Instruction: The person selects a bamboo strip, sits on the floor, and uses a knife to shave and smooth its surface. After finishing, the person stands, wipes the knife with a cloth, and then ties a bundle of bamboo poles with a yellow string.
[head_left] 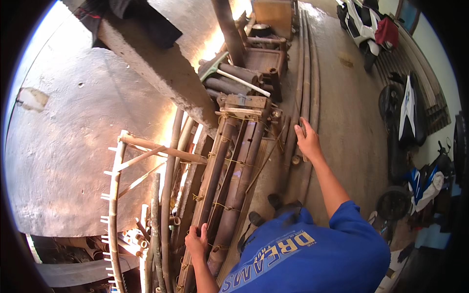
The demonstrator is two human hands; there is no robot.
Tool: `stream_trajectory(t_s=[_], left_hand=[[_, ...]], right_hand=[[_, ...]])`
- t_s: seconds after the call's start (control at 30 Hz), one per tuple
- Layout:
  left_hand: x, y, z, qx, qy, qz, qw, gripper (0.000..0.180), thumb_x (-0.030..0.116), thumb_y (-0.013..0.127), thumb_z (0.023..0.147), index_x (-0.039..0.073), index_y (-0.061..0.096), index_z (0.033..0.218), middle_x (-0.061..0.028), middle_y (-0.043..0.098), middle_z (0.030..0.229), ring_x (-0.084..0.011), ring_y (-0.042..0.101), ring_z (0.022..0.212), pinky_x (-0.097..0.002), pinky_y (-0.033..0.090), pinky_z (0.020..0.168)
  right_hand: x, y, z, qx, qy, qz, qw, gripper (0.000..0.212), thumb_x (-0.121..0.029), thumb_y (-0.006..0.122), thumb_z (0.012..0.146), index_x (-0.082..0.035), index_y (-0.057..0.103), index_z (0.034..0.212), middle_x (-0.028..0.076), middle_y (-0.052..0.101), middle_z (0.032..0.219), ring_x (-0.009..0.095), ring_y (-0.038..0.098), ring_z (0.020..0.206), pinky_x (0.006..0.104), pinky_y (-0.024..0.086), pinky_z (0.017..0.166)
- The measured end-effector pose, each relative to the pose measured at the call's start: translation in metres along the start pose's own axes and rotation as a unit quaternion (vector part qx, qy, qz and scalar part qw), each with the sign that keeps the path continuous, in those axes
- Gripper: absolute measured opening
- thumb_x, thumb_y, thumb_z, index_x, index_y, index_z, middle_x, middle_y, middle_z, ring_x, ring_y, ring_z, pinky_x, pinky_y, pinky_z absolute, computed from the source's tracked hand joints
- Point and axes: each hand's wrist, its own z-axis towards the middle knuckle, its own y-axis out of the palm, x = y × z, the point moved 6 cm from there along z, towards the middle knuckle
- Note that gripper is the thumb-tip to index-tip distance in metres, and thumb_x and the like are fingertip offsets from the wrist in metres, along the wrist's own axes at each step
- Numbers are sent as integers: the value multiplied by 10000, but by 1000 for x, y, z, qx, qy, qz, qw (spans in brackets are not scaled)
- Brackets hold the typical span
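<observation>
My left hand is at the near end of a long rack of bamboo poles, against its left rail. Its fingers are curled together; whatever they pinch is too small to make out. Thin yellowish wire binds the poles in several places, and a wooden block caps the far end. To the right of the rack, my right hand is raised over the floor with thumb and fingers drawn together. Something thin and dark shows between them, but its kind is unclear. A thin stick leans along the rack's right side.
Long bamboo poles lie on the floor ahead. Left stands a bamboo frame with pegs beside a concrete beam. A green-headed tool with a white handle rests on stacked bamboo. Motorbikes line the right side.
</observation>
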Motion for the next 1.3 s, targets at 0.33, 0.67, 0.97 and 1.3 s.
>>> stream_trajectory(t_s=[0.33,0.67,0.97,1.3], left_hand=[[4,46,0,-128,-40,-27,991,355,259,809,903,-39,658,1020,-231,682,872,-386,658,799,-457,512,745],[18,73,-10,-120,-34,73,989,371,245,640,1016,-76,603,1199,-230,629,1109,-376,608,1036,-436,466,953],[11,105,-9,-34,-10,62,997,268,249,523,1075,-7,590,1117,-44,625,795,-129,558,642,-259,457,539],[-28,104,-36,-12,-137,-62,989,318,237,545,1072,-52,666,1124,-55,635,727,-87,491,493,-246,427,448]], right_hand=[[195,66,-148,-108,434,262,855,769,-107,589,965,15,205,1621,89,632,849,154,593,633,331,529,540],[435,257,-145,-336,491,32,803,395,-195,693,911,25,582,1220,160,718,984,217,686,686,358,572,563],[514,372,-31,-450,339,-249,788,456,-97,617,943,-39,607,1395,191,700,1303,352,664,1239,485,542,1008],[517,347,-7,-283,284,-161,902,535,-93,592,940,-157,530,1468,240,642,1329,439,616,1232,504,508,1015]])
